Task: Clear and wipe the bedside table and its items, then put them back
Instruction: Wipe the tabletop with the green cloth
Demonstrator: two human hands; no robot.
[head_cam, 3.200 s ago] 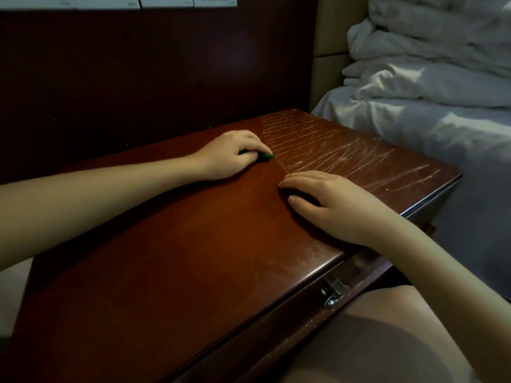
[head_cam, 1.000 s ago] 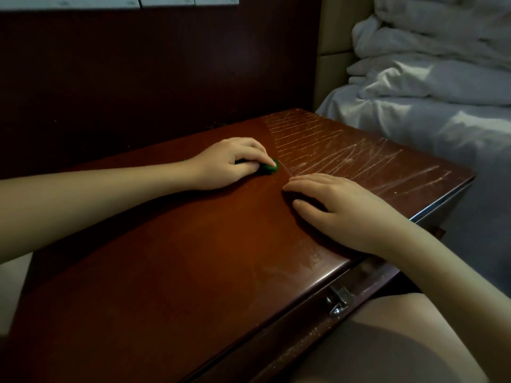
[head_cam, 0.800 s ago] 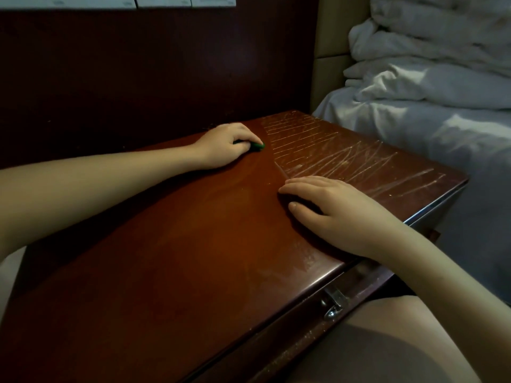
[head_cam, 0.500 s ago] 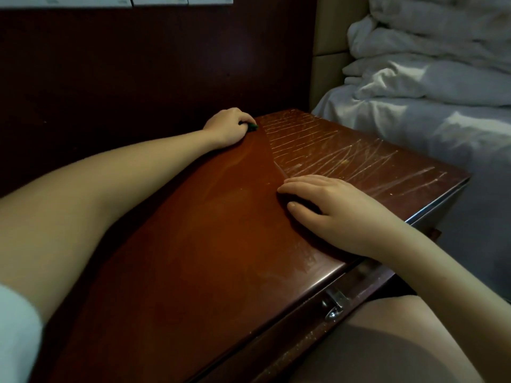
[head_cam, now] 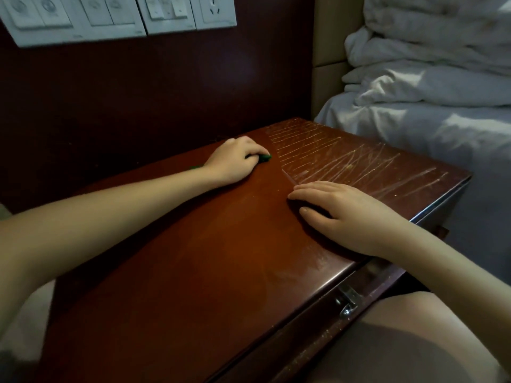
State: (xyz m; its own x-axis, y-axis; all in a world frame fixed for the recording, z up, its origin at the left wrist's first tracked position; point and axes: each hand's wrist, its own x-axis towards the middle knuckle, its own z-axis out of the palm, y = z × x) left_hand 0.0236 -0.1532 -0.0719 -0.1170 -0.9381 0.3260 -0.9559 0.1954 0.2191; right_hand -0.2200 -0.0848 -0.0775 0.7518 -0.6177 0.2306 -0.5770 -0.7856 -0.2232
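The dark red wooden bedside table (head_cam: 210, 266) fills the middle of the view. Its right part carries pale streaks; its left part looks smooth. My left hand (head_cam: 235, 161) lies near the table's back edge, fingers curled round a small green cloth (head_cam: 264, 158) pressed onto the wood; only a green tip shows. My right hand (head_cam: 348, 214) rests flat on the table near its front right, fingers straight, holding nothing.
A dark wooden wall panel (head_cam: 154, 87) stands behind the table, with white switch and socket plates (head_cam: 116, 15) at the top. A bed with white bedding (head_cam: 431, 87) lies to the right. A metal drawer latch (head_cam: 347, 301) sits below the front edge, above my thigh (head_cam: 401, 344).
My left hand slid the green cloth from the table's middle back toward the wall, then slightly forward again. My right hand stayed put. The view tilted up, showing the wall switches.
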